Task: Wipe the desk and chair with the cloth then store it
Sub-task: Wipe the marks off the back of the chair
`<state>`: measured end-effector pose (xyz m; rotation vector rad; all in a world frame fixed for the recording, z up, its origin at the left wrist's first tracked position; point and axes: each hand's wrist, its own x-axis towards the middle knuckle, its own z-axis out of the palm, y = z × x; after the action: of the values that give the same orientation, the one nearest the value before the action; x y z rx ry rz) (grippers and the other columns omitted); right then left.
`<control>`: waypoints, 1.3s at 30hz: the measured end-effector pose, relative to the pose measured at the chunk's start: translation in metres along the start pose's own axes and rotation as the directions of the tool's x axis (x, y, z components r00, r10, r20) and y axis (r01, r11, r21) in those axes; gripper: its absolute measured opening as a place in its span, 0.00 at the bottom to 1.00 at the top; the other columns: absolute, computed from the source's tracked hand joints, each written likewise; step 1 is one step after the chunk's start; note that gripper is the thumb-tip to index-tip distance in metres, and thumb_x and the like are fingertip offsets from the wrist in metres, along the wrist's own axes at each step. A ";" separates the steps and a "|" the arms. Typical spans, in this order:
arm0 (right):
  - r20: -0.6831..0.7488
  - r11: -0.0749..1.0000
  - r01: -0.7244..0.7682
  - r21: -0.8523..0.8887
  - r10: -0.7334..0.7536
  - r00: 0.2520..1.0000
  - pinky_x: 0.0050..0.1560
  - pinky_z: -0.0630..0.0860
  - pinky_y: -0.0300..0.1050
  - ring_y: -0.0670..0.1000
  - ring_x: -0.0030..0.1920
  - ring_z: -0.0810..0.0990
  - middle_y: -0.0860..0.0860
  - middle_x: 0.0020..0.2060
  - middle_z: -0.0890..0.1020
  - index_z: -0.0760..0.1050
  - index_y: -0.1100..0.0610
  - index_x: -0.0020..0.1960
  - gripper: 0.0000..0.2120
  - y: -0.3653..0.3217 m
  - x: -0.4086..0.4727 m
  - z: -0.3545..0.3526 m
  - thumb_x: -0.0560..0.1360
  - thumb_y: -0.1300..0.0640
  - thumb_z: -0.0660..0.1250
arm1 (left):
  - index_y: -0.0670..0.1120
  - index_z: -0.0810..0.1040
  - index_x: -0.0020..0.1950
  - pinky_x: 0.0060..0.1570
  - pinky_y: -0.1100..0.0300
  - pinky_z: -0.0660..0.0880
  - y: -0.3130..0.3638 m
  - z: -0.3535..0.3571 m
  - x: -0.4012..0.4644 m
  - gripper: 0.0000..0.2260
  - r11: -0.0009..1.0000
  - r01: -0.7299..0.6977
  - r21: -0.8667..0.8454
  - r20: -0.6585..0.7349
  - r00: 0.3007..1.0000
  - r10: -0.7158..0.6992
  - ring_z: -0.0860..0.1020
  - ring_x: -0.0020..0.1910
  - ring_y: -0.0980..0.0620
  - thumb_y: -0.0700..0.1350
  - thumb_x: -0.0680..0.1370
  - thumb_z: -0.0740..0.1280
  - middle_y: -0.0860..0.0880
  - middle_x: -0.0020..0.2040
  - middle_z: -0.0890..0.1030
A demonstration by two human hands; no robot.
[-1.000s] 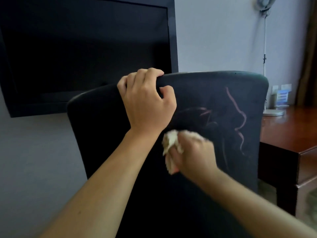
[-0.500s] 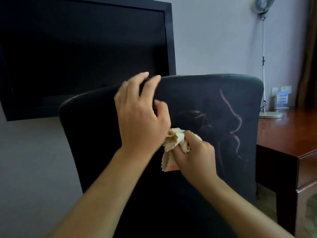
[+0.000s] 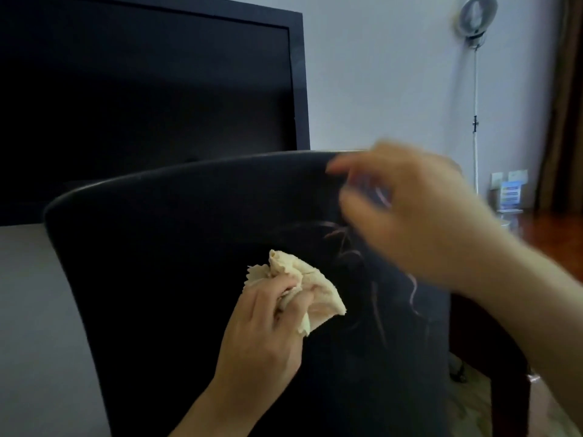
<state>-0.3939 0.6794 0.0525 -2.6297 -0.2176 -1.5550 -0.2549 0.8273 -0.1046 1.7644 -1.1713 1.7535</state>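
Observation:
A crumpled cream cloth [image 3: 315,288] is gripped in my left hand [image 3: 268,326], held in front of the middle of the dark chair back [image 3: 173,247]. Pink scribble marks [image 3: 344,247] run across the right half of the chair back. My right hand [image 3: 410,216] is blurred in motion in front of the chair's upper right corner, its fingers loosely spread and holding nothing. The reddish wooden desk [image 3: 561,238] shows at the right edge, mostly hidden behind my right arm.
A large black screen [image 3: 142,105] hangs on the wall behind the chair. A small fan on a thin pole [image 3: 476,14] and a card holder [image 3: 509,193] stand on the desk's far end. A brown curtain [image 3: 568,89] hangs at the right.
The cloth went from my right hand to my left. My left hand let go of the chair's top edge and dropped lower; my right hand swung up and right.

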 end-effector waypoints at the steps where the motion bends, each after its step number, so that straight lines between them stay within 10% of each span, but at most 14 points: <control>1: -0.160 0.995 0.021 -0.096 -0.036 0.986 0.58 0.69 0.50 0.51 0.58 0.73 0.48 0.56 0.77 0.74 0.46 0.68 0.21 0.002 0.014 -0.006 0.77 0.45 0.57 | 0.47 0.76 0.59 0.57 0.55 0.77 -0.003 -0.001 -0.003 0.15 1.000 0.007 0.024 0.012 1.000 -0.008 0.74 0.56 0.49 0.38 0.75 0.73 0.46 0.59 0.73; 4: -0.164 0.981 -0.025 -0.192 -0.006 0.986 0.61 0.64 0.54 0.57 0.63 0.71 0.52 0.61 0.76 0.72 0.48 0.68 0.20 0.018 0.052 0.006 0.80 0.42 0.53 | 0.48 0.74 0.61 0.54 0.54 0.79 -0.006 0.000 -0.006 0.22 0.997 0.017 0.070 0.046 0.999 -0.020 0.75 0.56 0.48 0.42 0.71 0.79 0.44 0.60 0.72; 10: -0.222 0.996 -0.075 -0.051 0.062 0.973 0.46 0.60 0.46 0.50 0.33 0.69 0.47 0.29 0.72 0.65 0.52 0.34 0.22 0.026 0.046 0.059 0.83 0.43 0.50 | 0.47 0.75 0.61 0.52 0.55 0.80 -0.005 0.004 0.025 0.17 1.000 -0.021 0.023 -0.041 0.999 0.022 0.76 0.52 0.49 0.37 0.75 0.74 0.44 0.58 0.71; 25: -0.156 0.969 -0.245 -0.026 0.238 0.959 0.29 0.57 0.45 0.51 0.27 0.63 0.54 0.25 0.68 0.61 0.61 0.30 0.26 0.072 0.051 0.038 0.83 0.47 0.52 | 0.43 0.83 0.49 0.43 0.59 0.81 0.022 0.016 0.019 0.08 0.992 -0.077 0.103 0.110 0.992 0.065 0.78 0.39 0.51 0.37 0.72 0.77 0.46 0.45 0.79; 30: -0.171 0.974 -0.227 0.015 0.227 0.959 0.29 0.57 0.47 0.51 0.26 0.62 0.53 0.23 0.66 0.60 0.59 0.28 0.26 0.071 0.049 0.035 0.82 0.48 0.53 | 0.40 0.81 0.51 0.41 0.57 0.79 0.017 0.002 0.126 0.08 0.975 -0.003 0.221 -0.076 0.997 0.020 0.78 0.42 0.46 0.44 0.78 0.73 0.41 0.48 0.79; 39: -0.134 0.975 -0.222 0.026 0.224 0.965 0.29 0.57 0.47 0.52 0.26 0.61 0.52 0.24 0.63 0.57 0.57 0.29 0.25 0.071 0.049 0.031 0.82 0.47 0.52 | 0.44 0.80 0.49 0.33 0.60 0.78 0.052 0.041 0.039 0.12 0.976 -0.150 0.157 0.214 0.970 0.114 0.77 0.35 0.51 0.42 0.70 0.79 0.46 0.41 0.78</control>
<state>-0.3322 0.6177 0.0802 -2.4267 0.0767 -1.6400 -0.2741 0.7549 -0.0879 2.0520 -1.2792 1.8327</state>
